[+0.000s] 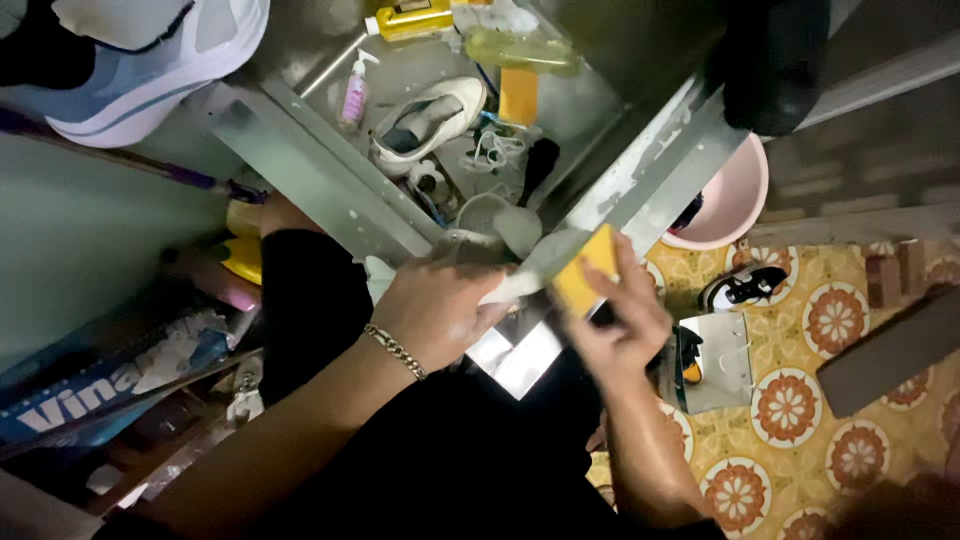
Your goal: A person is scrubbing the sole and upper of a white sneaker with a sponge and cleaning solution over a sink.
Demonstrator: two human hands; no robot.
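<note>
My left hand (435, 310), with a chain bracelet on the wrist, grips a pale shoe (500, 235) over the near corner of a metal sink (330, 180). My right hand (620, 320) holds a yellow sponge (588, 268) pressed against the shoe's side. The shoe is partly hidden by my hands and blurred.
Inside the sink lie a white sneaker (425, 120), loose laces (495, 150), a small pink pump bottle (353, 95) and yellow bottles (410, 18). A pink basin (735, 200) and a black-and-white sneaker (745, 285) sit on the patterned floor at right. A light-blue sneaker (150, 60) rests at top left.
</note>
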